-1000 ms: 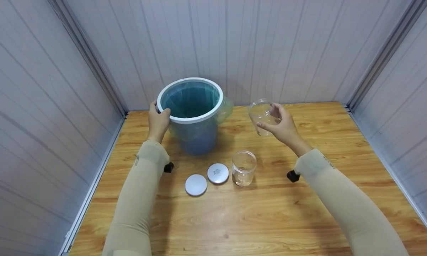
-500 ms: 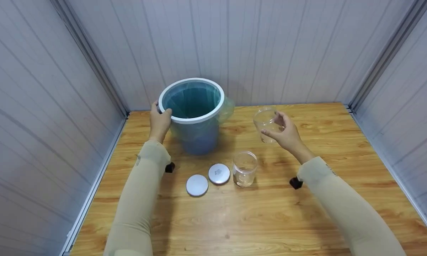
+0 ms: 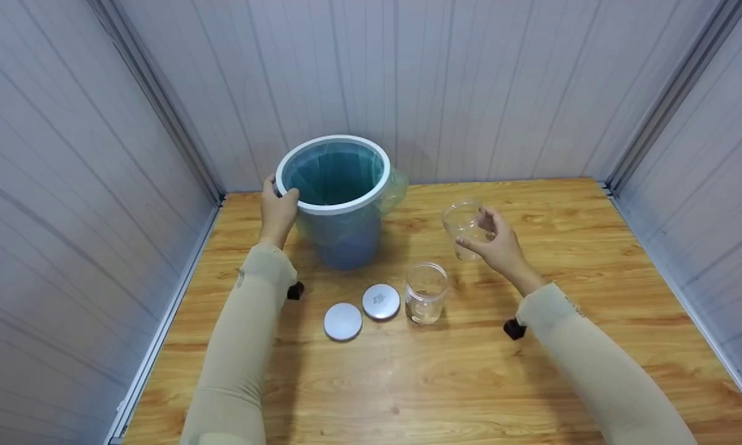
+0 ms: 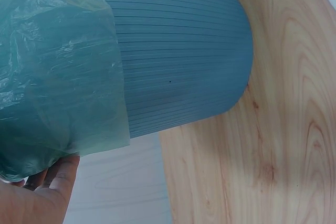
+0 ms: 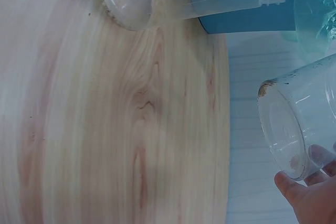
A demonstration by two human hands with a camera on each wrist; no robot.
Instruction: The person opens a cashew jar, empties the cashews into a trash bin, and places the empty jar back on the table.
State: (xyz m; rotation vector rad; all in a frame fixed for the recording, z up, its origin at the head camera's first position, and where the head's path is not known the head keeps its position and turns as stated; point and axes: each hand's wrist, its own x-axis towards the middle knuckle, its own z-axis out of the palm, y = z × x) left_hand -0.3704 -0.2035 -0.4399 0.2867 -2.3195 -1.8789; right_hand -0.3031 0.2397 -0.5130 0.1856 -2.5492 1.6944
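Note:
My left hand [image 3: 278, 213] grips the white rim of a blue trash can [image 3: 349, 244] at the back left, thumb over the edge. A thin green bag [image 4: 58, 72] lines the can and hangs down over its outside. At the right, my right hand [image 3: 500, 244] holds a clear, lidless plastic jar [image 3: 463, 225] by its side, mouth up and slightly tilted. In the right wrist view a brown mark shows at that jar's bottom edge. A second clear jar [image 3: 425, 293] stands open on the table, nearer to me.
Two round silver-white lids, the left lid [image 3: 342, 322] and the right lid [image 3: 380, 302], lie flat beside the standing jar. The wooden table [image 3: 395, 383] ends at a white panel wall [image 3: 469, 93] behind the can, with panels on both sides.
The right hand has lowered the clear jar toward the table and brought it slightly nearer to me. The left hand stays on the can's rim; the standing jar and lids have not moved.

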